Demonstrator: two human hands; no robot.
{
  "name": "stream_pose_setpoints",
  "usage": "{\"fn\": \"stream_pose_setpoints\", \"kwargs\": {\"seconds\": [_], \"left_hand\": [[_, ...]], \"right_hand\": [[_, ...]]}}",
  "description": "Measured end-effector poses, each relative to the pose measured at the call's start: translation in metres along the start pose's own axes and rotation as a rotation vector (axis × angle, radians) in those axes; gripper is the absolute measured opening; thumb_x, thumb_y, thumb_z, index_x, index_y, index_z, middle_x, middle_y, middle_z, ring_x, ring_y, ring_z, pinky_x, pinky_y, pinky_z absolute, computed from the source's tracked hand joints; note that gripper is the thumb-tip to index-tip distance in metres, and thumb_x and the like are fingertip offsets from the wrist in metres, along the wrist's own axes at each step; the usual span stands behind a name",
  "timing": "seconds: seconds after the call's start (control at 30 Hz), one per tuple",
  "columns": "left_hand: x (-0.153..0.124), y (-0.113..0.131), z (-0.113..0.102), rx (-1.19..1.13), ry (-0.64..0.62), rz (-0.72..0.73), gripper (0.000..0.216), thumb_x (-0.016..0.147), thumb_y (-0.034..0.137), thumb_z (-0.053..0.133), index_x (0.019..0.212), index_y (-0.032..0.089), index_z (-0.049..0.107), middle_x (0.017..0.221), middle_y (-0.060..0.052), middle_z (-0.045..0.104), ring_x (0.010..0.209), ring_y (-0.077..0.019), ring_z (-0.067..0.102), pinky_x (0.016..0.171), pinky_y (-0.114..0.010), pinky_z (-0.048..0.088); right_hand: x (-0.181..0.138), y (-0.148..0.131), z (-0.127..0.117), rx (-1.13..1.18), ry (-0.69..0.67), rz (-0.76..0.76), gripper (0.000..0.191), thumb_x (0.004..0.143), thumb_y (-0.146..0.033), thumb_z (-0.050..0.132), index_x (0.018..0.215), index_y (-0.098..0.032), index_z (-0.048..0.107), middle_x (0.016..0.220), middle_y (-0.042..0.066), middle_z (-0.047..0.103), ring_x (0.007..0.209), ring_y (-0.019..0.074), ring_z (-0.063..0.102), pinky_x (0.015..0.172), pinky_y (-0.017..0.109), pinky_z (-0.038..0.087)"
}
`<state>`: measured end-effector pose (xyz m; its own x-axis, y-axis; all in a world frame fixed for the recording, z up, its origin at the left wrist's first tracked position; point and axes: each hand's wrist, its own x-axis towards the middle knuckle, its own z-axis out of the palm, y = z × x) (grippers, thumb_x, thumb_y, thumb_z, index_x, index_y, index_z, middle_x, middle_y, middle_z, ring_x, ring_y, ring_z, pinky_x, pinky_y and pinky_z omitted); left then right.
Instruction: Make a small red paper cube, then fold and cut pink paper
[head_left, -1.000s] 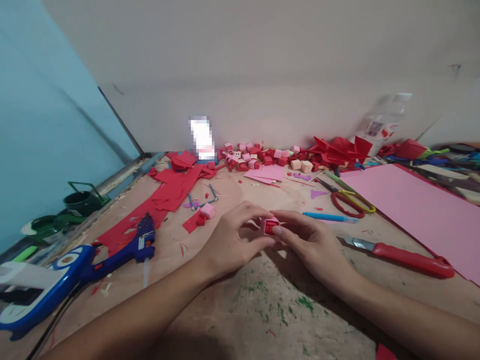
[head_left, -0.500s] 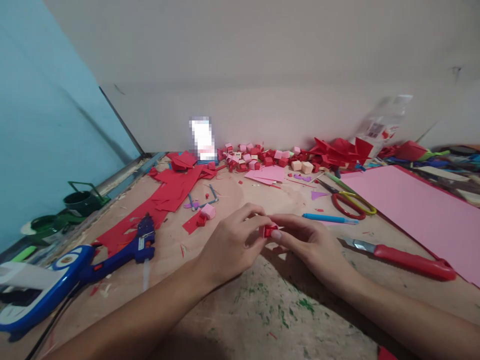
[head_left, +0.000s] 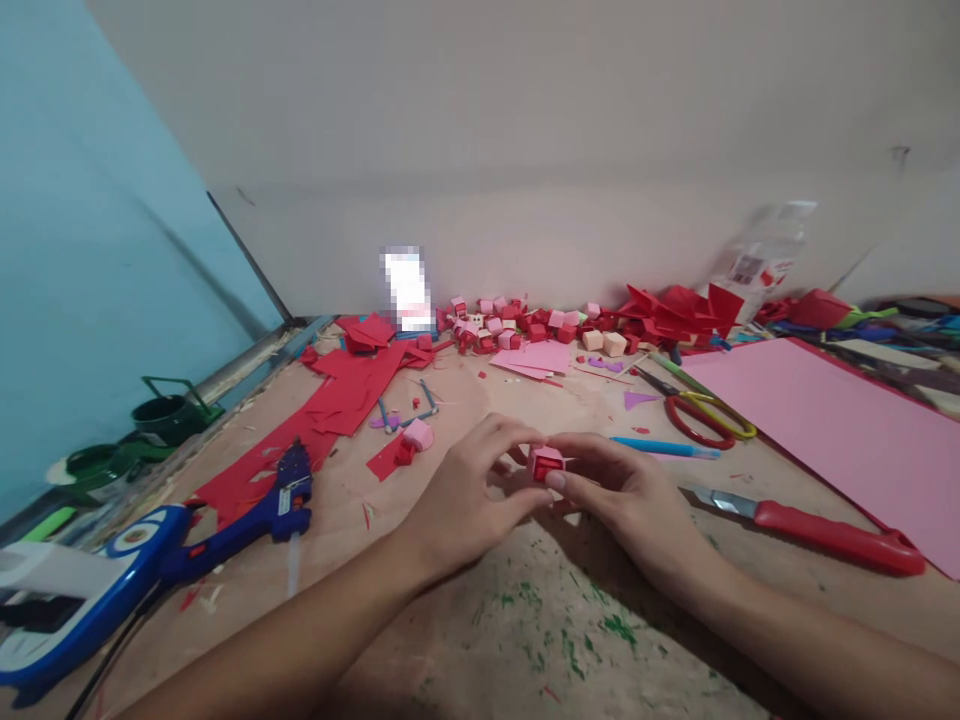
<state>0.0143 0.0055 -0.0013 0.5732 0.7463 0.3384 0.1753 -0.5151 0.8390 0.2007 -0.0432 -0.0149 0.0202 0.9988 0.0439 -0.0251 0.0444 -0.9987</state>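
Note:
Over the middle of the table I hold a small pink and red paper box (head_left: 546,463), its open red inside facing me. My right hand (head_left: 622,485) pinches it between thumb and fingers. Curled round its left side, my left hand (head_left: 480,480) has fingertips at the top edge and the thumb just below. Left of my hands, a pink paper cube (head_left: 418,434) and a small red folded piece (head_left: 404,453) rest by a red paper strip (head_left: 381,466). A blue pen (head_left: 664,447) lies just beyond my right hand.
A blue glue gun (head_left: 255,515) lies on the left, with red paper sheets (head_left: 352,385) behind it. Many small paper cubes (head_left: 536,325) line the wall beside a lit phone (head_left: 407,290). On the right are scissors (head_left: 701,420), a red-handled cutter (head_left: 832,535) and pink paper (head_left: 817,420).
The paper box has turned between my fingers, so more of its pink outside and red opening shows. My left fingers have spread a little. The view has shifted slightly.

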Motion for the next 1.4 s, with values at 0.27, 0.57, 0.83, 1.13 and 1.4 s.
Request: {"fn": "stream_pose_setpoints", "kwargs": {"seconds": [0.27, 0.57, 0.83, 1.13, 1.4], "left_hand": [[0.003, -0.003, -0.002, -0.149, 0.029, -0.1, 0.032, 0.082, 0.013, 0.075, 0.112, 0.023, 0.07, 0.113, -0.003, 0.069, 0.1, -0.0178, 0.07, 0.087, -0.031, 0.057], [0.003, 0.004, -0.004, -0.19, -0.01, -0.111, 0.038, 0.078, 0.018, 0.08, 0.115, 0.021, 0.07, 0.118, -0.004, 0.068, 0.108, -0.0215, 0.068, 0.09, -0.033, 0.057], [0.003, 0.0, -0.002, -0.107, 0.01, -0.134, 0.029, 0.087, 0.015, 0.07, 0.116, 0.018, 0.07, 0.116, -0.007, 0.068, 0.099, -0.0188, 0.069, 0.083, -0.031, 0.059], [0.002, -0.003, -0.004, 0.14, 0.007, 0.081, 0.015, 0.091, 0.014, 0.064, 0.104, 0.017, 0.071, 0.105, -0.005, 0.07, 0.096, -0.0166, 0.066, 0.086, -0.029, 0.055], [0.002, -0.002, -0.003, 0.205, 0.007, 0.002, 0.013, 0.087, 0.018, 0.066, 0.098, 0.017, 0.073, 0.097, -0.004, 0.074, 0.086, -0.0166, 0.069, 0.078, -0.028, 0.054]], "right_hand": [[-0.003, 0.002, -0.004, 0.171, -0.076, -0.004, 0.04, 0.08, -0.029, 0.086, 0.119, -0.028, 0.077, 0.123, 0.007, 0.077, 0.106, 0.0261, 0.074, 0.091, 0.038, 0.06], [-0.002, 0.01, -0.004, 0.188, 0.016, -0.001, 0.034, 0.08, -0.038, 0.09, 0.111, -0.027, 0.081, 0.107, 0.006, 0.082, 0.098, 0.0246, 0.076, 0.08, 0.032, 0.061], [0.0, 0.009, -0.005, 0.102, 0.012, 0.027, 0.039, 0.078, -0.04, 0.09, 0.114, -0.028, 0.079, 0.111, 0.006, 0.081, 0.101, 0.0258, 0.074, 0.085, 0.035, 0.059], [0.002, 0.01, -0.004, 0.092, -0.05, 0.005, 0.035, 0.077, -0.033, 0.087, 0.111, -0.025, 0.079, 0.107, 0.007, 0.082, 0.098, 0.0275, 0.076, 0.088, 0.04, 0.058], [0.0, 0.006, -0.003, -0.076, -0.043, 0.054, 0.041, 0.078, -0.042, 0.084, 0.113, -0.024, 0.077, 0.111, 0.01, 0.081, 0.104, 0.0321, 0.076, 0.091, 0.042, 0.056]]}}
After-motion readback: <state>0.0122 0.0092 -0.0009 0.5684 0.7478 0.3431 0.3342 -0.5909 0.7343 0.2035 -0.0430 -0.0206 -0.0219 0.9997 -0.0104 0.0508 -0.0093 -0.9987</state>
